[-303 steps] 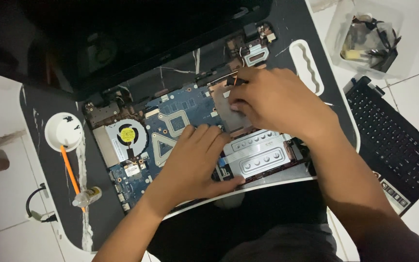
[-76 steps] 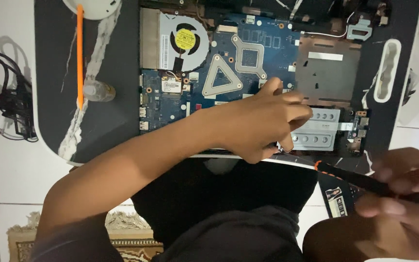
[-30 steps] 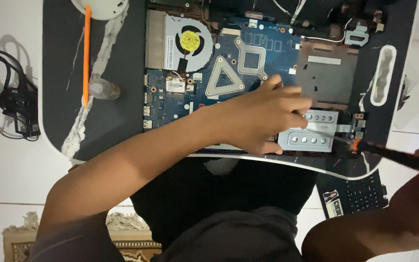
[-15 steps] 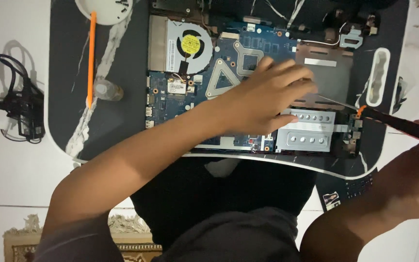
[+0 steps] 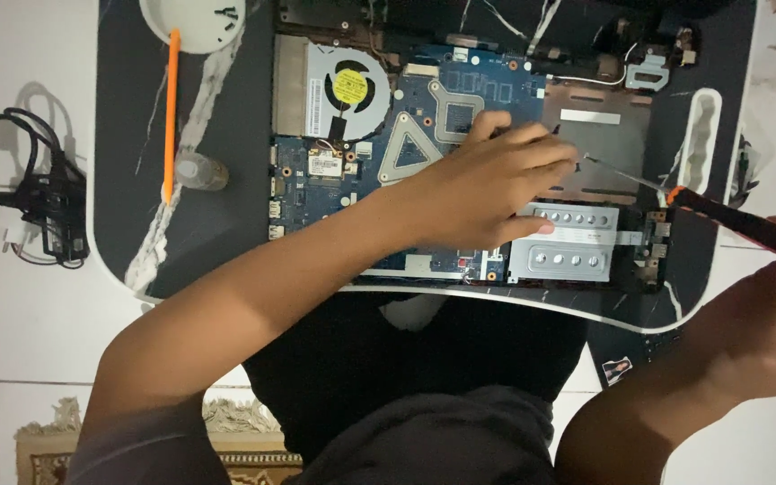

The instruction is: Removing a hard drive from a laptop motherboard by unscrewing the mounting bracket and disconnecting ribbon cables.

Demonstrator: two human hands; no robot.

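Note:
An opened laptop base lies on a dark lap table [image 5: 136, 180], showing a blue motherboard [image 5: 487, 85], a fan with a yellow hub [image 5: 349, 86] and a silver drive bracket [image 5: 568, 244]. My left hand [image 5: 487, 184] rests flat on the board, fingers spread toward the empty brown bay [image 5: 605, 153]. My right hand [image 5: 765, 314] at the right edge grips a screwdriver with a black and orange handle [image 5: 738, 220]. Its thin shaft [image 5: 626, 175] slants left, and the tip sits by my left fingertips.
A white dish [image 5: 192, 18] with small screws stands at the table's top left, with an orange pry tool [image 5: 171, 108] and a small clear bottle [image 5: 198, 171] below it. A black cable bundle [image 5: 33, 193] lies on the white tiled floor at left.
My right hand has brought the screwdriver up from below the table edge, and its tip now reaches in next to my left fingers. My left hand slid slightly up the board.

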